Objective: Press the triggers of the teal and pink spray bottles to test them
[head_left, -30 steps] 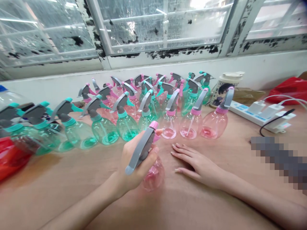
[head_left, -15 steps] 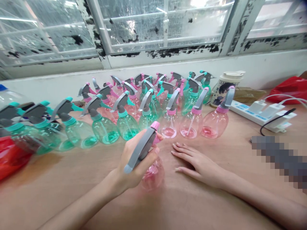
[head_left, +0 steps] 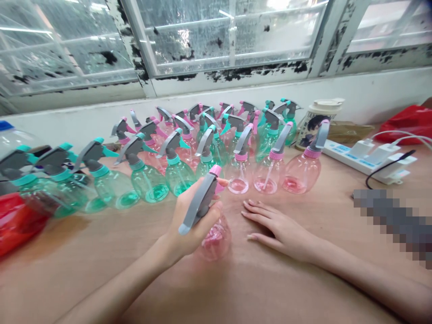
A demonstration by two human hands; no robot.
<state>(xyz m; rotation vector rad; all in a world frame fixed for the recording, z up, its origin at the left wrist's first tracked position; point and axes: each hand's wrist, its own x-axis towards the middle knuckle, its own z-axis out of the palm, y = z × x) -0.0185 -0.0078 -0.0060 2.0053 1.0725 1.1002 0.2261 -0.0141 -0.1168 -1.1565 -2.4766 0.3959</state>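
My left hand (head_left: 194, 220) is wrapped around the neck of a pink spray bottle (head_left: 216, 243), just under its grey and pink trigger head. The fingers on the far side are partly hidden by that head. Flat on the wooden table (head_left: 270, 292) lies my right hand (head_left: 280, 229), fingers stretched out and holding nothing. Beyond my hands stands a curved front row of spray bottles, green ones (head_left: 150, 184) to the left and pink ones (head_left: 302, 173) to the right.
More pink and green spray bottles crowd behind the front row. At right are a lidded cup (head_left: 312, 126), a power strip (head_left: 364, 162) with plugs and cables, and a red bag (head_left: 408, 126). Another red bag (head_left: 20, 225) lies at the left edge, below a window wall (head_left: 232, 85).
My left hand and the pink spray bottle have shifted slightly away from me, toward the row. My right hand has stayed almost in place.
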